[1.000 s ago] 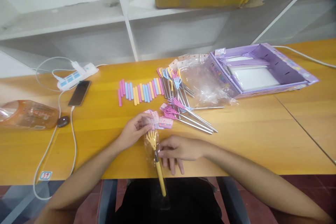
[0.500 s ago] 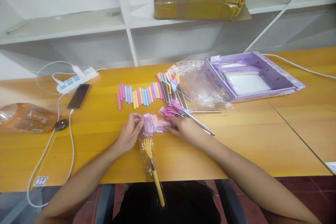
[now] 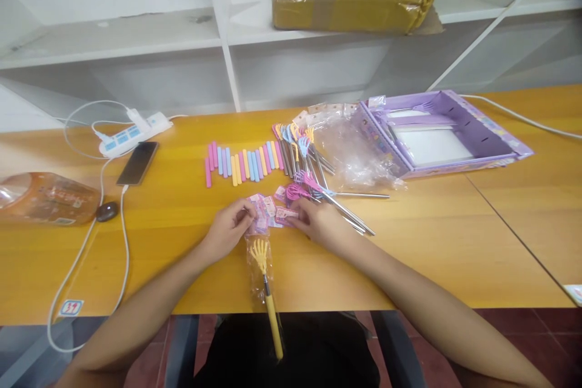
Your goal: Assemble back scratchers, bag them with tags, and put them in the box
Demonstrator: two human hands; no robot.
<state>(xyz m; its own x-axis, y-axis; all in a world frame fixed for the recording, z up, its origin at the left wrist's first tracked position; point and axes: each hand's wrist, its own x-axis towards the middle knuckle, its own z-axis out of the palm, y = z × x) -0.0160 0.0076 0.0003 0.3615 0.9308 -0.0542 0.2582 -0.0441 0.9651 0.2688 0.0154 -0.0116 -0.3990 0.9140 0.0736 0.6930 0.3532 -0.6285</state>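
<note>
Small pink-purple printed cards [image 3: 259, 218] lie in a loose pile between my hands. My left hand [image 3: 227, 227] has its thumb and fingers closed at the pile's left edge; what exactly they pinch is hidden. With thumb and fingertips, my right hand [image 3: 321, 224] pinches a single printed card [image 3: 284, 214] on the pile's right. Below lies a yellow back scratcher [image 3: 271, 315] in a clear plastic bag [image 3: 254, 267], its handle past the table's front edge. Just beyond my right hand are several hand-shaped scratcher heads on metal rods [image 3: 313, 160]. Coloured handle tubes [image 3: 245, 165] lie in a row behind the cards.
A purple display box [image 3: 404, 160] stands at back right, with crumpled clear plastic [image 3: 348, 148] beside it. To the left are a phone [image 3: 137, 163], a power strip [image 3: 136, 133], cables, a black mouse-like object [image 3: 107, 212] and an orange package [image 3: 50, 200]. A taped carton [image 3: 345, 0] sits on the shelf.
The view has shifted slightly. My left hand has moved a little to the right over the cards' edge. The right hand keeps its pinch on the card, nearly still.
</note>
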